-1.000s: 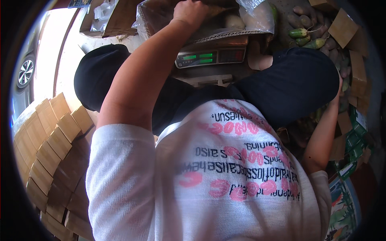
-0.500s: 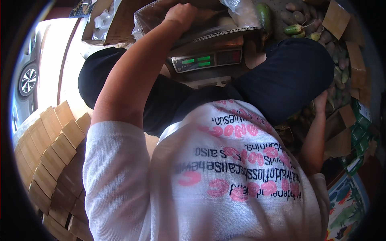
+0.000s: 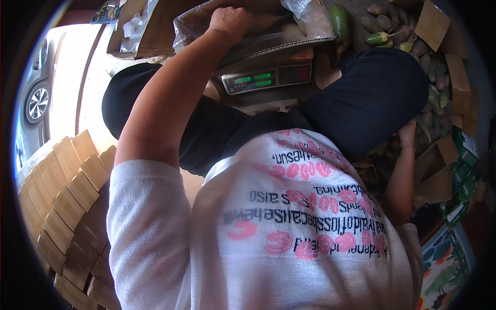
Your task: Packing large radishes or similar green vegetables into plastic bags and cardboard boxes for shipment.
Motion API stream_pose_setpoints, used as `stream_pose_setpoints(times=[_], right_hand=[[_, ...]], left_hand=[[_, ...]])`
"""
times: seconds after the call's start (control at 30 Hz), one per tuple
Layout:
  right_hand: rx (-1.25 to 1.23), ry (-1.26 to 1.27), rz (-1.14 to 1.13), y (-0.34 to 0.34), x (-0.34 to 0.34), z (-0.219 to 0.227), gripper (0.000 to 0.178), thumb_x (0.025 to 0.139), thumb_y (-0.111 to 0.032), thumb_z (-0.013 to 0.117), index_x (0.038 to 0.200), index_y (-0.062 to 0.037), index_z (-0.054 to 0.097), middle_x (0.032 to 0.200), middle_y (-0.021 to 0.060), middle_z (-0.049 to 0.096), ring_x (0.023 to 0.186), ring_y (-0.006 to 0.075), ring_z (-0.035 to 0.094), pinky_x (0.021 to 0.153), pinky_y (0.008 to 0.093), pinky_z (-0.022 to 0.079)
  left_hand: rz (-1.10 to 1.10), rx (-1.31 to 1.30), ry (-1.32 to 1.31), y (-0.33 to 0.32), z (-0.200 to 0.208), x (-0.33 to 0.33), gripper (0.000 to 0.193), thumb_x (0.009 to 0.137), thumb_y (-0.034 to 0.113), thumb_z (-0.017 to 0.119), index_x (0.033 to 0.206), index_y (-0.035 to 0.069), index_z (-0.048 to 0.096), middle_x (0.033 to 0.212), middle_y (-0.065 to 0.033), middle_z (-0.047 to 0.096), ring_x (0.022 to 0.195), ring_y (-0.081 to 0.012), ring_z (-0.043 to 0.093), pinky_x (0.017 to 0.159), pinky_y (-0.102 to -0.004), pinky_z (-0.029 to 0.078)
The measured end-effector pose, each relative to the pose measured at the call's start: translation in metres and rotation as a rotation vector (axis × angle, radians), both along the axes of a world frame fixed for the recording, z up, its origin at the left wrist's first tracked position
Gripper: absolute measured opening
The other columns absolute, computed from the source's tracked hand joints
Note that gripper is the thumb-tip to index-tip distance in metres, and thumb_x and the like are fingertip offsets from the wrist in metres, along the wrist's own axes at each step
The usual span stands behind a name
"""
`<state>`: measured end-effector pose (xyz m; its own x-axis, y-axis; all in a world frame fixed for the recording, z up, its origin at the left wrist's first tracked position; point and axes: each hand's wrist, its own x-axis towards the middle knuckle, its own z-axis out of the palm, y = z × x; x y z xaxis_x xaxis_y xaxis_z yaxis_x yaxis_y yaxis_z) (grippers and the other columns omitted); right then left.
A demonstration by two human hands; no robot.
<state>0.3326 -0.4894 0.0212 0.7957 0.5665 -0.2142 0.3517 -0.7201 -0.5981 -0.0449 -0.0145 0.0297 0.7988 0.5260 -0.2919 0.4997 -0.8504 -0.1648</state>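
Note:
My left hand (image 3: pixel 230 21) is inside the open cardboard box (image 3: pixel 268 47), which is lined with clear plastic film (image 3: pixel 312 16). Its fingers curl down, and whatever they grip is hidden beneath them. Pale brownish produce (image 3: pixel 271 25) lies in the box just right of that hand. Under the box stands a digital scale (image 3: pixel 252 81) with lit green displays. My right hand (image 3: pixel 407 133) reaches down beside my right knee, near a heap of greenish and purplish root vegetables (image 3: pixel 436 95). The knee hides its fingers.
A large green radish (image 3: pixel 339 26) lies right of the box, with a smaller one (image 3: pixel 377 39) beyond it. Another open carton (image 3: pixel 155 39) stands at the far left. Stacked small cardboard boxes (image 3: pixel 67 206) fill the lower left. Cardboard pieces (image 3: pixel 433 25) border the heap.
My left hand shifts slightly within the box, its fingers staying curled. The right hand stays beside the knee, moving only a little. The box and scale look nearly the same.

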Motion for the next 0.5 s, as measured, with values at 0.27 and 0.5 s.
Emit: stream_pose_setpoints(times=[0.27,0.5], right_hand=[[0.035,-0.028,0.015,-0.007,0.01,-0.015,0.041,0.087,0.007,0.047,0.126,0.0057,0.058,0.12,0.0145,0.068,0.112,0.0221,0.062,0.1,0.0302,0.042],[0.023,0.01,0.006,-0.022,0.018,-0.024,0.041,0.087,0.006,0.047,0.126,0.0052,0.058,0.123,0.0157,0.066,0.115,0.024,0.06,0.101,0.031,0.041]], left_hand=[[-0.104,0.061,-0.053,-0.005,0.008,-0.003,0.018,0.081,0.012,0.067,0.099,0.016,0.069,0.093,-0.0062,0.073,0.09,-0.0246,0.072,0.072,-0.037,0.058],[0.13,0.01,-0.202,-0.015,0.084,-0.008,0.018,0.085,0.019,0.06,0.091,0.009,0.074,0.087,-0.0162,0.072,0.082,-0.0397,0.07,0.072,-0.046,0.056]])
